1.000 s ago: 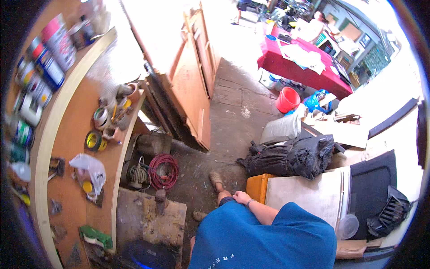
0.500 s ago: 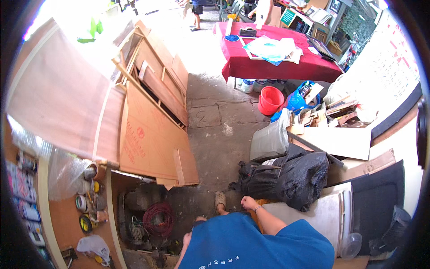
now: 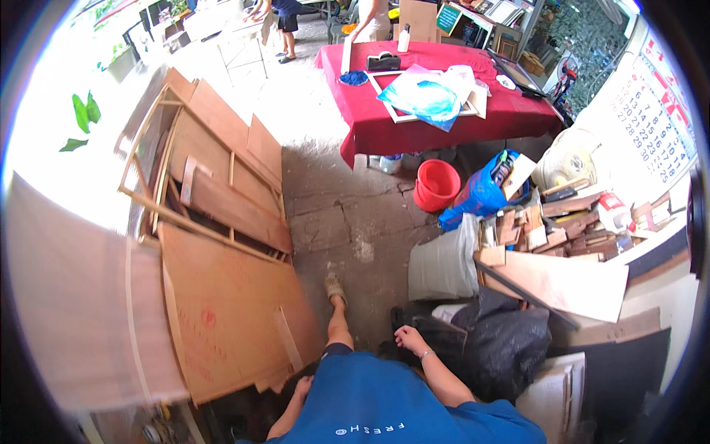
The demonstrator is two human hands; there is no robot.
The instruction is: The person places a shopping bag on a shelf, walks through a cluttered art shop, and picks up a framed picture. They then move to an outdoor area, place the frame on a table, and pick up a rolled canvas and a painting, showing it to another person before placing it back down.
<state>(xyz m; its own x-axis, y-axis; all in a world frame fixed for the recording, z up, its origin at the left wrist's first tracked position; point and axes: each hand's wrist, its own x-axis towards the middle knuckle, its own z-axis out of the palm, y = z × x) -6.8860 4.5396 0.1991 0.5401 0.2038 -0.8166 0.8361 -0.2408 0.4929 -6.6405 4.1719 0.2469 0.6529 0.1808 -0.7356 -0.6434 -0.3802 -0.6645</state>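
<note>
My right hand (image 3: 408, 337) hangs in front of me with its fingers curled in and nothing visible in them. A bracelet (image 3: 427, 354) circles that wrist. Beside the hand is a black plastic bag (image 3: 506, 348), apart from it as far as I can see. Low at my left side is my left hand (image 3: 303, 386), close to the lower edge of a large brown board (image 3: 229, 318); its fingers are too small and partly turned away to read. One foot in a beige clog (image 3: 334, 287) is stretched out ahead on the stone floor (image 3: 318, 229).
Leaning boards and wooden frames (image 3: 222, 170) line the left. Ahead stands a table with a red cloth (image 3: 355, 111), bearing a picture frame (image 3: 392, 111) and plastic sheets. A red bucket (image 3: 436, 185), blue bag (image 3: 481, 196), white sack (image 3: 442, 266) and wood scraps (image 3: 569, 229) crowd the right. People stand beyond.
I have moved forward: the table, bucket and boards appear nearer, and the shelf at lower left has mostly left view. One foot has stepped ahead. My right hand stays loosely curled.
</note>
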